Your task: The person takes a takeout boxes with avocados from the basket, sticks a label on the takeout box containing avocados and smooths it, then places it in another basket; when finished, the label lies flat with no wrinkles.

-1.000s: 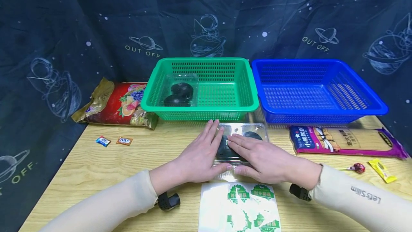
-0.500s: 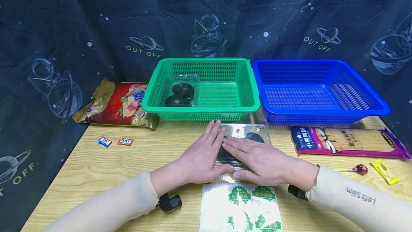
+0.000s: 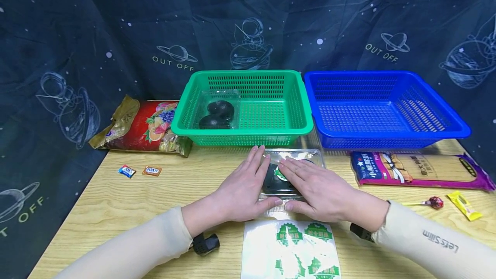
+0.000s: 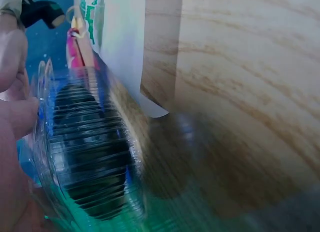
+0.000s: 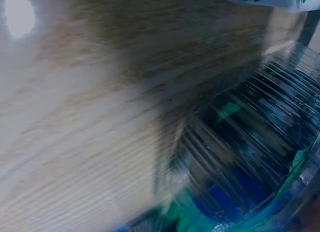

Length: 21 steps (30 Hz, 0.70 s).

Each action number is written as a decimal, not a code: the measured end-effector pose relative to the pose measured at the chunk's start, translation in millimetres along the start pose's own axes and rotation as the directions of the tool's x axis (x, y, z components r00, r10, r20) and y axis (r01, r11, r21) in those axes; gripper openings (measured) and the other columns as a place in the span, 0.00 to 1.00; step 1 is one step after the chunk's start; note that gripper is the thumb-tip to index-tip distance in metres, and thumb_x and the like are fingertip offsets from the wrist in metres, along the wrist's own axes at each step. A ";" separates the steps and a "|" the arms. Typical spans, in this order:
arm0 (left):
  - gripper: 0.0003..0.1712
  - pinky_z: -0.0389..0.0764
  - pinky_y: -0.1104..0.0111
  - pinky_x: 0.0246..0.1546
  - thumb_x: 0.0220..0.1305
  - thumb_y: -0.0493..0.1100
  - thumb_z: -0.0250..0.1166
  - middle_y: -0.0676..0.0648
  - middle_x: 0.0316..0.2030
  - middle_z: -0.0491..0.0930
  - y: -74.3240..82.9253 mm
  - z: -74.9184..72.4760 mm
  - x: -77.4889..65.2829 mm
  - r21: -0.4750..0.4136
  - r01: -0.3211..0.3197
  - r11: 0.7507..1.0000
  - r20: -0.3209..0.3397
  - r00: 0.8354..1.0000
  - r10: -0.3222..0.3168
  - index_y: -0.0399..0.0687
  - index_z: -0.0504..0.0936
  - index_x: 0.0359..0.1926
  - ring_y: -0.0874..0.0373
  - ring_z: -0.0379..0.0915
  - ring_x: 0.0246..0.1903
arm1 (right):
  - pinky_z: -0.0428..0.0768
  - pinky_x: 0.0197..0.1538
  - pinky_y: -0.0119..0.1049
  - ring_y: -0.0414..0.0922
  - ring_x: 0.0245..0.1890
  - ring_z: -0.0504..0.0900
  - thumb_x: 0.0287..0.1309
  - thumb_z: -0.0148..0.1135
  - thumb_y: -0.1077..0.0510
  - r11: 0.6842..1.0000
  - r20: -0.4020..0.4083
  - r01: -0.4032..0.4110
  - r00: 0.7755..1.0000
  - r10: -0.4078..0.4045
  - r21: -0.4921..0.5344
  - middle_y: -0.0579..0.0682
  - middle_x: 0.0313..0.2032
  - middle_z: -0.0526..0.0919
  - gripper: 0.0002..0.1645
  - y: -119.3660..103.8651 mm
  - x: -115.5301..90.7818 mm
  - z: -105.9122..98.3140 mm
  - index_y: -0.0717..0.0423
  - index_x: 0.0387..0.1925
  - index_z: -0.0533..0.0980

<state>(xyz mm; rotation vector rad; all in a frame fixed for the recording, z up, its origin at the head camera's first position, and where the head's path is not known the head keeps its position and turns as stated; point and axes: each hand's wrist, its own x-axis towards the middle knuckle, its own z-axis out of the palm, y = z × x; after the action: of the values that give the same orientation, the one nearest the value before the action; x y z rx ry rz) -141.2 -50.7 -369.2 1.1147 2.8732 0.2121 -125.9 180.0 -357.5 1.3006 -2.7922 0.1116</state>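
A clear plastic clamshell box (image 3: 280,189) with dark, rounded fruit inside sits on the table between my hands. My left hand (image 3: 242,188) rests along its left side with fingers straight, thumb at the near edge. On the lid lies a round green-and-white sticker (image 3: 280,175), partly covered by the straight fingers of my right hand (image 3: 319,190), which press there. The ribbed side of the box (image 4: 92,152) shows in the left wrist view, and the right wrist view has its ribbed wall (image 5: 250,132) too. Nearest me lies a white sheet of green stickers (image 3: 259,251).
Behind stand a green basket (image 3: 242,131) holding another clamshell of dark fruit (image 3: 221,109), and a blue basket (image 3: 391,134). A red-and-gold bag (image 3: 141,126) and two small candies (image 3: 151,170) lie left; a noodle pack (image 3: 422,169), lollipop (image 3: 435,203) and yellow candy (image 3: 464,206) right.
My right fingers slid left over the lid, then back to the right, so the green sticker now shows beside them. The left hand has stayed in place on the box.
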 end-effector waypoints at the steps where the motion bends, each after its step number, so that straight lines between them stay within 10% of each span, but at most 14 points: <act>1: 0.56 0.44 0.58 0.70 0.62 0.74 0.45 0.34 0.73 0.34 0.3 -0.1 0.2 -0.003 0.003 1.000 0.002 1.000 -0.003 0.33 0.47 0.72 0.43 0.27 0.73 | 0.58 0.69 0.47 0.53 0.70 0.57 0.64 0.47 0.33 1.000 -0.004 -0.004 1.000 0.004 -0.002 0.60 0.69 0.60 0.48 0.3 -1.7 -0.2 0.64 0.70 0.56; 21: 0.57 0.45 0.57 0.70 0.61 0.75 0.44 0.34 0.73 0.36 0.6 2.6 1.4 0.009 0.006 1.000 -0.016 1.000 -0.006 0.33 0.47 0.73 0.41 0.30 0.73 | 0.63 0.66 0.47 0.53 0.69 0.60 0.63 0.48 0.31 0.999 -0.088 0.042 0.995 -0.045 -0.031 0.59 0.67 0.64 0.48 -8.2 -29.3 -0.8 0.65 0.68 0.61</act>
<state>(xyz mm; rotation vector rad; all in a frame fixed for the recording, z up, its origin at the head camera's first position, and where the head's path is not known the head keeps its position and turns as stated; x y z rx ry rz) -141.5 -49.1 -371.7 1.1107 2.8941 0.2092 -100.7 197.2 -358.8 1.3153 -2.6796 0.1229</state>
